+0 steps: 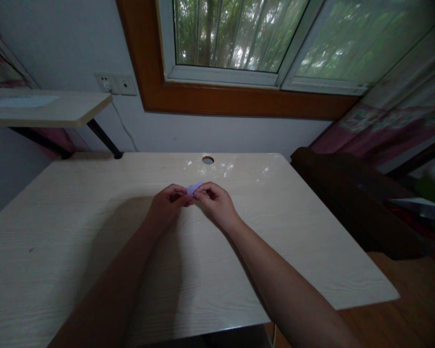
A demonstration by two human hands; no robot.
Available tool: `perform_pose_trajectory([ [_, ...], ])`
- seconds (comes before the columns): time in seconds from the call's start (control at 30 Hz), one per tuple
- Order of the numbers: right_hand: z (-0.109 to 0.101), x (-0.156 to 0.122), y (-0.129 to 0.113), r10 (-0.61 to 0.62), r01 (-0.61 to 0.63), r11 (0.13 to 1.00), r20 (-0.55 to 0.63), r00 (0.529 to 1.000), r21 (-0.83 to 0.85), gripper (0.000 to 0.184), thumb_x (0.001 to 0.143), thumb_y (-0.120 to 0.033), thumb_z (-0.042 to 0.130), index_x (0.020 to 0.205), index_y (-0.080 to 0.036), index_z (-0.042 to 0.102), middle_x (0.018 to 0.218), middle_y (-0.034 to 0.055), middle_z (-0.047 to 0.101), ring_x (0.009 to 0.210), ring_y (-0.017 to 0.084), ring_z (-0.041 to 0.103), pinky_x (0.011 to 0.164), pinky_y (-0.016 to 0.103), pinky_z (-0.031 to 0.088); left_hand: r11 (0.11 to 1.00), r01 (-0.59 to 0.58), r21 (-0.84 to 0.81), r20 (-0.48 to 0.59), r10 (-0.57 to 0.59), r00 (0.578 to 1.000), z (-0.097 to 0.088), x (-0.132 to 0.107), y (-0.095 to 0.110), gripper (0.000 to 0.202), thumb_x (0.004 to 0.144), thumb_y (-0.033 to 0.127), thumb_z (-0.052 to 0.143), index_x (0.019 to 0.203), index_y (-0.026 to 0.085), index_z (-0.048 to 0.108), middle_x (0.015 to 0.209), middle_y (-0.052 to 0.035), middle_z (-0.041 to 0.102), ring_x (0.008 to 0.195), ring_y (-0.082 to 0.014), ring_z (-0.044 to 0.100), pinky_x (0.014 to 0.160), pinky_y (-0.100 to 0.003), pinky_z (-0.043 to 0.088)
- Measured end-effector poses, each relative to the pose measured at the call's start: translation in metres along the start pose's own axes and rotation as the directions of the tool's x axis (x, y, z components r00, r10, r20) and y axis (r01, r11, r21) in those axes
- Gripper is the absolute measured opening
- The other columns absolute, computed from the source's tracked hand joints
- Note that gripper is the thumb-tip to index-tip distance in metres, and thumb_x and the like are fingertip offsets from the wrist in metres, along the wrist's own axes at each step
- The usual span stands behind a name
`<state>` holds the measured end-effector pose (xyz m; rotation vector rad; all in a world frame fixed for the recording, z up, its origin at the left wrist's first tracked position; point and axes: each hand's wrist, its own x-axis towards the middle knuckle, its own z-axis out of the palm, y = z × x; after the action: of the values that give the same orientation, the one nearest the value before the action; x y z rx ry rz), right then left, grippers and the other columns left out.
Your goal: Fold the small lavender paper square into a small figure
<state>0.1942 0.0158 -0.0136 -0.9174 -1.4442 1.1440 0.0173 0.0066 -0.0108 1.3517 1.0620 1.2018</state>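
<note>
A small piece of purple paper, which looks folded, is held between my two hands above the table. My left hand pinches its left side between thumb and fingers. On the other side, my right hand grips the paper's right part with thumb and fingertips. The fingertips of both hands nearly meet and cover much of the paper. One pointed end sticks up between them.
Beneath my hands lies a pale wooden table with a round cable hole near its back edge. A raised shelf on black legs stands at the left. Dark furniture borders the right side; a window is behind.
</note>
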Motion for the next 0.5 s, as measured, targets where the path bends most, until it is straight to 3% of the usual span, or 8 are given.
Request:
perform_pose_trajectory([
  [0.33,0.0009,-0.0004,-0.0001,0.003,-0.003,1.0,-0.013,1.0,0.02,0.014,0.079,-0.032,0.07,0.085,-0.021,0.065,0.078,0.0017,0.069,0.07,0.015,0.065,0.067,0.029,0.052,0.997,0.02,-0.078,-0.003,-0.02,1.0,0.0012,-0.0015,-0.0004,0.029,0.075,0.038,0.075,0.089,0.017,0.061,0.075,-0.0027,0.073,0.068,-0.0187,0.072,0.072,-0.035,0.059],
  [0.5,0.0004,-0.0009,0.0008,0.006,-0.006,1.0,-0.002,1.0,0.018,0.014,0.079,-0.032,0.071,0.085,-0.02,0.065,0.079,0.0023,0.069,0.07,0.015,0.065,0.068,0.03,0.052,0.999,-0.004,-0.04,0.002,0.004,1.0,0.0017,-0.0016,-0.0023,0.031,0.071,0.036,0.079,0.088,0.018,0.061,0.075,-0.0017,0.073,0.07,-0.0178,0.072,0.074,-0.033,0.058],
])
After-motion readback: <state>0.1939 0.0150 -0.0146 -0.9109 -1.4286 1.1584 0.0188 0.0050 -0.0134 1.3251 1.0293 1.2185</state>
